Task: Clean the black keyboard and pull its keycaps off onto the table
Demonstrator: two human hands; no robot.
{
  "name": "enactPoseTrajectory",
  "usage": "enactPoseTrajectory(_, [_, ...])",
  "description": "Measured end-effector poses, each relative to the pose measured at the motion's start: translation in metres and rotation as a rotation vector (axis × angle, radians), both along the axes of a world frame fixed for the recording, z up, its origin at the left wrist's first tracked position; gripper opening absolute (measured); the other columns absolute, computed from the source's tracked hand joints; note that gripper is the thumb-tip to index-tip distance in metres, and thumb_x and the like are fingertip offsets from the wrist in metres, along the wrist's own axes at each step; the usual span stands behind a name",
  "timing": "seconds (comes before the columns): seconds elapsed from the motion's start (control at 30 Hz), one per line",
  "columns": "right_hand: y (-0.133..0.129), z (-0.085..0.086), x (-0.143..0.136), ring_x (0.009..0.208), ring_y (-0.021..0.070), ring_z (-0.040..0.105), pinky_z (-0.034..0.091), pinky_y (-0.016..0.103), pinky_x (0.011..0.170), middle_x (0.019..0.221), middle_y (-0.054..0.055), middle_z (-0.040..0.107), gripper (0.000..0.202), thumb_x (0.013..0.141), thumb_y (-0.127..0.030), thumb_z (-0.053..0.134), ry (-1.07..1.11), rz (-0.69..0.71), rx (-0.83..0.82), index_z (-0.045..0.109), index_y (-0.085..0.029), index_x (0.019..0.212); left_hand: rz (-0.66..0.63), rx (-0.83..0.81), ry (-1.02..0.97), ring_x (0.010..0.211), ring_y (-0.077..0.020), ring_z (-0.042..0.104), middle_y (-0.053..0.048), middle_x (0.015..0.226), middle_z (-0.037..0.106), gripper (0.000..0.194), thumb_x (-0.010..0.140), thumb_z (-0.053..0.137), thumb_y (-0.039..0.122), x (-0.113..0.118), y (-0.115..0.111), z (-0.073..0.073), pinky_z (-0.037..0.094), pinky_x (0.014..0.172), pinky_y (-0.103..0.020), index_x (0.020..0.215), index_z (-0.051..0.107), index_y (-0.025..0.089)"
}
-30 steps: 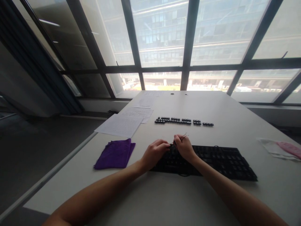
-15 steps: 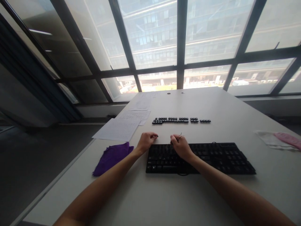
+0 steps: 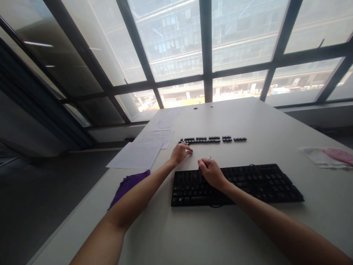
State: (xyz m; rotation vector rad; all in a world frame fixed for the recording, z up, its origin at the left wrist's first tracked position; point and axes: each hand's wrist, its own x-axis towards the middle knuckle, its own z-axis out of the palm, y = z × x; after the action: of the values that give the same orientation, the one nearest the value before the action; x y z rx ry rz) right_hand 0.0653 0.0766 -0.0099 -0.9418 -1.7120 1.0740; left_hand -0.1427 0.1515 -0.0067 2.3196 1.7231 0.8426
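Observation:
A black keyboard (image 3: 259, 184) lies on the white table, with some keys off its upper left part. My right hand (image 3: 211, 172) is over that part, closed around a thin wire keycap puller (image 3: 210, 158) whose wire ends show above and below the fist. Beyond the keyboard's left end, my left hand (image 3: 180, 152) pinches a small dark keycap (image 3: 191, 150) between thumb and fingers. Just past it, loose black keycaps (image 3: 213, 140) stand in rows on the table. My left hand covers part of the rows' left end.
A purple cloth (image 3: 129, 186) lies left of the keyboard, partly behind my left forearm. Printed papers (image 3: 135, 155) spread along the table's left edge. At the right lie a white cloth (image 3: 317, 162) and a pink cloth (image 3: 338, 158). Large windows rise behind the table.
My left hand has moved forward and slightly right, from the keyboard's top left corner to the rows of keycaps, carrying the keycap. My right hand stays nearly still with the puller.

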Motion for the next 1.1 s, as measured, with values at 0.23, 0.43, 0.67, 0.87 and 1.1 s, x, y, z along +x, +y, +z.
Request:
enactPoseTrajectory(0.23, [0.000, 0.002, -0.001, 0.053, 0.0112, 0.035, 0.027, 0.026, 0.054, 0.054, -0.005, 0.035, 0.038, 0.093, -0.040, 0.044, 0.013, 0.012, -0.015, 0.042, -0.021, 0.060, -0.045, 0.018, 0.104, 0.095, -0.0202, 0.062, -0.003, 0.094, 0.071, 0.016, 0.088, 0.066, 0.026, -0.003, -0.004, -0.005, 0.048, 0.089, -0.032, 0.097, 0.080, 0.027])
enactPoseTrajectory(0.43, [-0.001, 0.003, 0.000, 0.054, 0.0114, 0.035, 0.027, 0.026, 0.055, 0.054, -0.005, 0.034, 0.039, 0.094, -0.040, 0.044, -0.005, 0.006, -0.013, 0.041, -0.021, 0.060, 0.033, 0.062, 0.088, 0.096, -0.0215, 0.061, -0.004, 0.094, 0.071, 0.011, 0.083, 0.071, 0.025, 0.003, 0.001, -0.003, 0.049, 0.089, -0.034, 0.091, 0.080, 0.025])
enactPoseTrajectory(0.67, [-0.001, 0.002, 0.000, 0.054, 0.0115, 0.035, 0.027, 0.027, 0.055, 0.054, -0.006, 0.032, 0.039, 0.093, -0.040, 0.044, -0.014, 0.004, 0.004, 0.040, -0.021, 0.060, 0.075, 0.087, 0.084, 0.096, -0.0221, 0.061, -0.004, 0.093, 0.071, 0.013, 0.087, 0.067, 0.025, 0.007, 0.006, -0.005, 0.049, 0.088, -0.034, 0.091, 0.080, 0.025])
enactPoseTrajectory(0.87, [-0.001, 0.004, 0.000, 0.055, 0.0117, 0.035, 0.027, 0.027, 0.056, 0.055, -0.005, 0.034, 0.038, 0.093, -0.040, 0.044, -0.004, 0.010, -0.002, 0.040, -0.021, 0.060, 0.132, 0.118, 0.058, 0.096, -0.0225, 0.058, -0.006, 0.094, 0.068, 0.012, 0.085, 0.070, 0.022, 0.004, 0.024, -0.010, 0.048, 0.089, -0.035, 0.090, 0.080, 0.024])
enactPoseTrajectory(1.1, [-0.002, 0.005, 0.000, 0.055, 0.0118, 0.034, 0.027, 0.027, 0.055, 0.055, -0.005, 0.034, 0.039, 0.093, -0.041, 0.045, 0.006, 0.018, -0.019, 0.039, -0.021, 0.060, 0.188, 0.181, 0.027, 0.096, -0.0239, 0.054, -0.006, 0.092, 0.063, 0.011, 0.084, 0.072, 0.021, 0.003, 0.036, -0.018, 0.047, 0.089, -0.035, 0.091, 0.080, 0.024])
